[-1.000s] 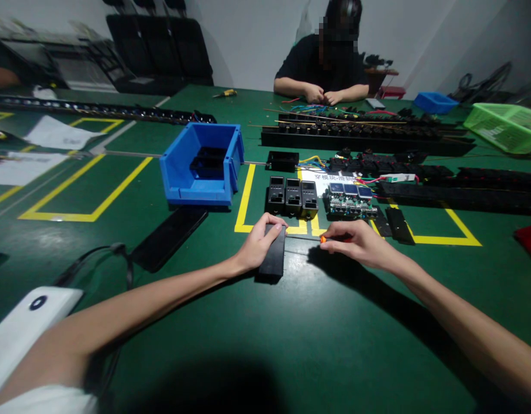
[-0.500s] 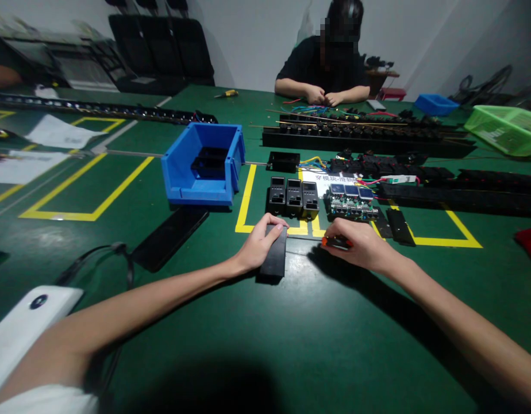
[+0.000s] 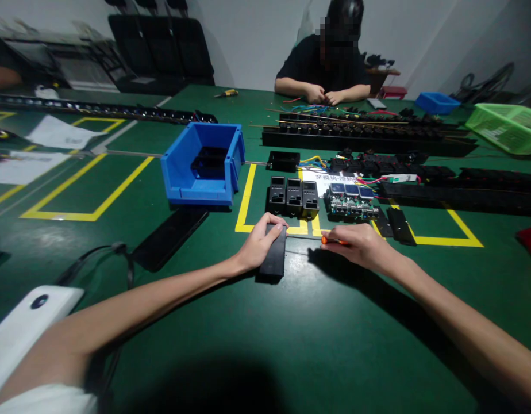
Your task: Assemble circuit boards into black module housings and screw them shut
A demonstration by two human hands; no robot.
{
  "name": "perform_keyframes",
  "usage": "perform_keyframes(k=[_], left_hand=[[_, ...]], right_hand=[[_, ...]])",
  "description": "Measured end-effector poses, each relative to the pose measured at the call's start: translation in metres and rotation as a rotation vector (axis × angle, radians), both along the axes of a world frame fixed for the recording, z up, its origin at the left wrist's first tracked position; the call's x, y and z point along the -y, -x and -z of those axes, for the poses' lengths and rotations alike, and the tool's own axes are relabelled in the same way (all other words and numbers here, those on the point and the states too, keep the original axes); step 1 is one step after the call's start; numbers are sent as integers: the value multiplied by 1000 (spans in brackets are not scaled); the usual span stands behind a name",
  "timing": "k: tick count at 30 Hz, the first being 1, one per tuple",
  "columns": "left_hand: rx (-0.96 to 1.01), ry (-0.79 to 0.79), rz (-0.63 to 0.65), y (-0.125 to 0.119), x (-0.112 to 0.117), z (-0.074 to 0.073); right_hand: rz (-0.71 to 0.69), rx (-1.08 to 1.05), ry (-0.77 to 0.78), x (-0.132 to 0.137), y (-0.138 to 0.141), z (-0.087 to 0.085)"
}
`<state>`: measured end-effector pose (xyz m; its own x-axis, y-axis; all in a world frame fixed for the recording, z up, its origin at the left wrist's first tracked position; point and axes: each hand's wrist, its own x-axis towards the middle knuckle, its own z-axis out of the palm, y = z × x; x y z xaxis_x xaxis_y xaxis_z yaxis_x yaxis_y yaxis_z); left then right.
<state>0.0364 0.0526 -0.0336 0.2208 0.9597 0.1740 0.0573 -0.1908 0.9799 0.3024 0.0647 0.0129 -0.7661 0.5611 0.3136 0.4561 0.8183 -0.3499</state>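
Note:
My left hand is closed around the upper part of a black rectangular housing, which stands on the green table. In my right hand is a screwdriver with an orange handle. Its thin shaft runs left to the far end of the housing; the tip itself is hidden by my left fingers. Just beyond my hands stand three black module housings in a row. To their right lies a group of green circuit boards with small screens.
A blue bin with black parts stands left of the housings, a black phone before it. Long black rails and wires lie farther back, where a co-worker sits. At the left lies a white device with a cable.
My right fingers have turned and closed more over the orange handle. The left hand and the black housing hold their place.

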Motion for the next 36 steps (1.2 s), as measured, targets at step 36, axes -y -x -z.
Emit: perform_keyframes(k=[36], left_hand=[[26, 5, 0, -1, 0, 0]], right_hand=[[-38, 61, -232, 1, -1, 1]])
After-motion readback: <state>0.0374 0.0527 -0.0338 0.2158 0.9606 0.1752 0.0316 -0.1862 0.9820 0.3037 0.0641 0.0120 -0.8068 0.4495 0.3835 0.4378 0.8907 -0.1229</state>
